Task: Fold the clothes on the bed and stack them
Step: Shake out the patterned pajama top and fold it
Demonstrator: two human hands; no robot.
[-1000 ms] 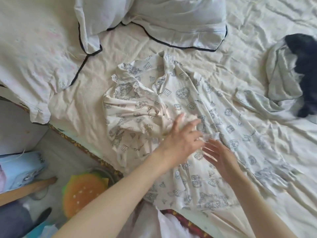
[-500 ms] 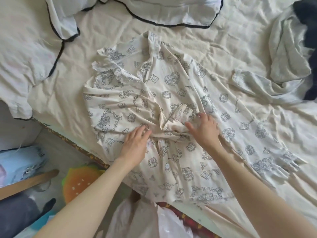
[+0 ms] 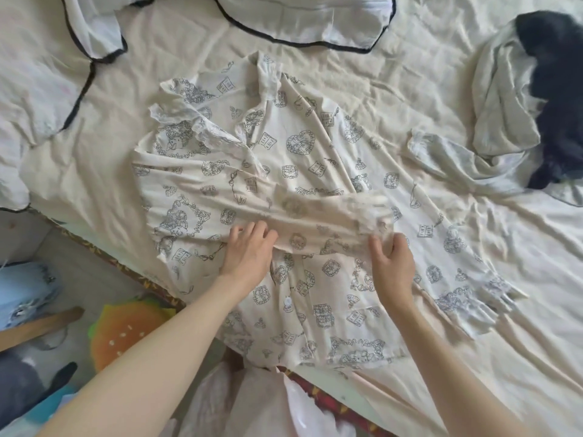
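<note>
A cream nightshirt (image 3: 303,171) w/ a dark printed pattern lies spread across the bed sheet (image 3: 410,99) in the centre of the frame, collar toward the top, hem running off toward the lower right. One sleeve (image 3: 315,216) is laid sideways across the shirt's middle, from centre left to centre right. Left hand (image 3: 249,250) sits at lower centre, palm down, fingers nearly straight and slightly spread, tips pressing on the near edge of that sleeve; it grasps nothing, just flat contact. Right hand (image 3: 392,263), a bit right of centre, has its fingers bent over the cuff end of the sleeve and the thumb apart toward the left; it seems to pinch the fabric edge, but that end is motion-blurred, so how firm the hold is can't be told. Both forearms come up from the bottom edge. At upper right, a grey garment (image 3: 501,99) lies crumpled w/ a black garment (image 3: 558,89) partly on top, well apart from the shirt. Two pillows w/ black piping sit at the top: one (image 3: 41,74) upper left, one (image 3: 309,17) top centre. Lower left, beside the bed, an orange burger-shaped cushion (image 3: 129,329) on the floor.
</note>
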